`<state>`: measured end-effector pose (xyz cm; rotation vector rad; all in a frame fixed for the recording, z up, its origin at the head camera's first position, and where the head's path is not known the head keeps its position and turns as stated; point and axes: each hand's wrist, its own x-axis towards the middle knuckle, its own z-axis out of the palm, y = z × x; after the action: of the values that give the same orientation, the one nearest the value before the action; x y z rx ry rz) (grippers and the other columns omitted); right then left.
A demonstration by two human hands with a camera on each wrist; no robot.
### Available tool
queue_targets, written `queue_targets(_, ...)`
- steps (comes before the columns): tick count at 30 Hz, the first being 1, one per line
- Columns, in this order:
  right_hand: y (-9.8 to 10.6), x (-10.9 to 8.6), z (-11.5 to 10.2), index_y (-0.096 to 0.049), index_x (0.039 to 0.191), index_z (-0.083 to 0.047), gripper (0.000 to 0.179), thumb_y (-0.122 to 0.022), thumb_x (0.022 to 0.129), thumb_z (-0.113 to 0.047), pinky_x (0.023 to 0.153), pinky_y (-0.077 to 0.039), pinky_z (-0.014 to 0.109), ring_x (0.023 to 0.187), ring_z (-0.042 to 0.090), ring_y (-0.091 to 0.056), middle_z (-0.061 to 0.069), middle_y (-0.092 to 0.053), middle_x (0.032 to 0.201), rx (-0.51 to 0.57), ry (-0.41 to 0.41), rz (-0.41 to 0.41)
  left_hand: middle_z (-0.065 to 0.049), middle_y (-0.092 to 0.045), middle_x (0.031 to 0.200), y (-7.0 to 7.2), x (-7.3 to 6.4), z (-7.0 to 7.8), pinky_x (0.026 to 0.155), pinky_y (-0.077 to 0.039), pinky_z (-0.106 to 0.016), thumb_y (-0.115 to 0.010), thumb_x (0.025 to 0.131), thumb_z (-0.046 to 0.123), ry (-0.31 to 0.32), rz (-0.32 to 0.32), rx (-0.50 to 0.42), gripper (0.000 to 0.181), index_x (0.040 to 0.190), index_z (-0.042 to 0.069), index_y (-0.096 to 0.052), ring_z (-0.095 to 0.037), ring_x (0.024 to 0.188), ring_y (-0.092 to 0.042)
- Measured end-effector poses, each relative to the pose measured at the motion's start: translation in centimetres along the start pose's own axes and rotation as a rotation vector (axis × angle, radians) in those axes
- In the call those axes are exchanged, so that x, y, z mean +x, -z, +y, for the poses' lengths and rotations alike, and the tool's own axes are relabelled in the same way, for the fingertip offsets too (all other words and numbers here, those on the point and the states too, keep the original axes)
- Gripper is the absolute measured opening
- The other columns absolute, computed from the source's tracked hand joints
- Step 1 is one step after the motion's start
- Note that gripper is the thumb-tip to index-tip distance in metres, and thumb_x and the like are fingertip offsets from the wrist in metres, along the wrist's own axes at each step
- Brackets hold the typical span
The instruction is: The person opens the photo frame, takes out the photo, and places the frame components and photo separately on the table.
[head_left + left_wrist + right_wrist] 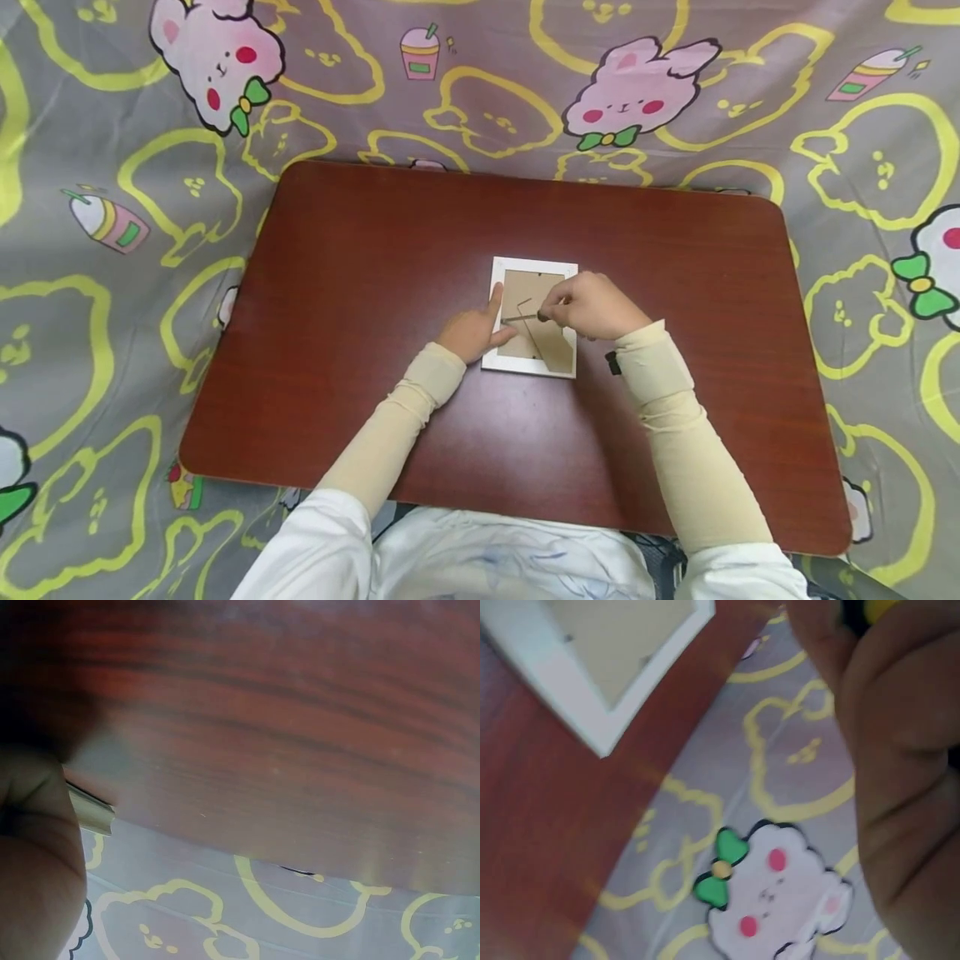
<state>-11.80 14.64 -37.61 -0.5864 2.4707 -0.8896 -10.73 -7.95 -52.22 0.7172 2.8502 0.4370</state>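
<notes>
A white picture frame (528, 367) lies on the table with its tan backing board (517, 342) facing up. My right hand (596, 307) grips a screwdriver by its handle, which shows black and yellow in the right wrist view. The screwdriver's thin metal shaft (519, 318) points left across the board, its tip at the inner left edge of the frame. My left hand (468, 333) rests on the frame's left side, index finger straight along the border and thumb stretched over the board. In the left wrist view, a frame corner (91, 810) shows beside the hand.
The frame lies near the middle of a reddish-brown table (360, 275) with rounded corners. A patterned cloth (495, 108) with cartoon figures hangs behind the table and along both sides. Thin lines are visible on the backing board.
</notes>
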Motion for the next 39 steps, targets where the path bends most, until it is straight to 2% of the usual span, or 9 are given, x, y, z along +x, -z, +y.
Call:
queue_targets(4, 0.2, -0.1, 0.2, -0.079, 0.09, -0.01, 0.017, -0.063, 0.095, -0.012, 0.045, -0.041, 0.031, 0.044, 0.013, -0.048, 0.001, -0.064, 0.068, 0.023, -0.004, 0.01, -0.003, -0.052, 0.052, 0.6, 0.1, 0.2, 0.047, -0.05, -0.041, -0.06, 0.099, 0.049, 0.003, 0.012, -0.016, 0.091, 0.157, -0.008, -0.019, -0.022, 0.046, -0.055)
queue_targets(11, 0.2, 1.1, -2.4, -0.081, 0.091, -0.007, 0.019, -0.062, 0.092, -0.009, 0.051, -0.045, 0.031, 0.048, 0.014, -0.051, -0.001, -0.068, 0.076, -0.069, 0.005, 0.014, -0.003, -0.053, 0.052, 0.8, 0.1, 0.3, 0.048, -0.051, -0.041, -0.06, 0.099, 0.049, -0.004, 0.023, 0.012, 0.09, 0.156, -0.008, -0.021, -0.022, 0.046, -0.057)
queue_targets(14, 0.0, 1.5, -3.4, -0.08, 0.085, -0.009, 0.02, -0.061, 0.09, -0.007, 0.053, -0.044, 0.032, 0.049, 0.013, -0.05, -0.003, -0.066, 0.072, -0.099, 0.011, 0.015, -0.004, -0.054, 0.053, 0.7, 0.0, 0.2, 0.049, -0.051, -0.042, -0.061, 0.099, 0.049, 0.001, 0.023, 0.007, 0.09, 0.156, -0.008, -0.022, -0.024, 0.047, -0.058)
queue_targets(21, -0.6, 2.3, -5.3, -0.055, 0.056, -0.015, 0.029, -0.05, 0.078, 0.004, 0.051, -0.036, 0.029, 0.046, 0.011, -0.041, -0.007, -0.04, 0.052, -0.165, 0.045, 0.033, -0.008, -0.057, 0.056, 0.6, -0.2, 0.0, 0.051, -0.052, -0.045, -0.06, 0.098, 0.053, 0.014, 0.017, -0.014, 0.093, 0.157, -0.008, -0.021, -0.028, 0.051, -0.062)
queue_targets(25, -1.0, 2.4, -6.2, -0.042, 0.052, -0.019, 0.033, -0.046, 0.074, 0.005, 0.044, -0.037, 0.028, 0.038, 0.011, -0.043, -0.007, -0.036, 0.048, -0.178, 0.022, 0.029, -0.009, -0.058, 0.056, 0.6, -0.3, 0.1, 0.05, -0.052, -0.046, -0.062, 0.098, 0.051, 0.014, 0.027, -0.033, 0.092, 0.156, -0.007, -0.022, -0.03, 0.051, -0.062)
queue_targets(28, -0.9, 2.3, -6.5, -0.041, 0.051, -0.019, 0.032, -0.046, 0.073, 0.004, 0.043, -0.039, 0.029, 0.037, 0.012, -0.045, -0.006, -0.038, 0.048, -0.187, 0.01, 0.023, -0.008, -0.056, 0.054, 0.6, -0.3, 0.2, 0.049, -0.051, -0.045, -0.062, 0.098, 0.05, 0.012, 0.028, -0.024, 0.091, 0.157, -0.007, -0.022, -0.028, 0.049, -0.06)
queue_targets(31, -0.5, 2.1, -5.9, -0.054, 0.057, -0.015, 0.028, -0.048, 0.077, 0.003, 0.045, -0.04, 0.029, 0.039, 0.012, -0.047, -0.004, -0.046, 0.053, -0.169, -0.008, 0.002, -0.006, -0.054, 0.052, 0.6, -0.2, 0.4, 0.047, -0.05, -0.044, -0.06, 0.098, 0.051, 0.012, 0.027, -0.008, 0.091, 0.157, -0.007, -0.023, -0.025, 0.046, -0.057)
queue_targets(34, 0.2, 1.6, -4.3, -0.071, 0.076, -0.01, 0.023, -0.053, 0.087, -0.002, 0.044, -0.043, 0.029, 0.04, 0.013, -0.049, 0.0, -0.057, 0.064, -0.099, -0.047, -0.038, -0.005, -0.052, 0.051, 0.7, 0.0, 0.5, 0.046, -0.049, -0.042, -0.06, 0.098, 0.051, 0.02, 0.026, -0.005, 0.09, 0.157, -0.007, -0.023, -0.023, 0.044, -0.055)
queue_targets(39, 1.1, 0.7, -0.1, -0.072, 0.106, -0.006, 0.02, -0.058, 0.094, -0.012, 0.042, -0.044, 0.031, 0.042, 0.016, -0.051, 0.009, -0.065, 0.073, 0.022, -0.109, -0.085, -0.003, -0.053, 0.054, 0.5, 0.1, 0.4, 0.048, -0.05, -0.041, -0.057, 0.1, 0.054, 0.044, -0.009, -0.013, 0.091, 0.158, -0.005, -0.019, -0.022, 0.047, -0.056)
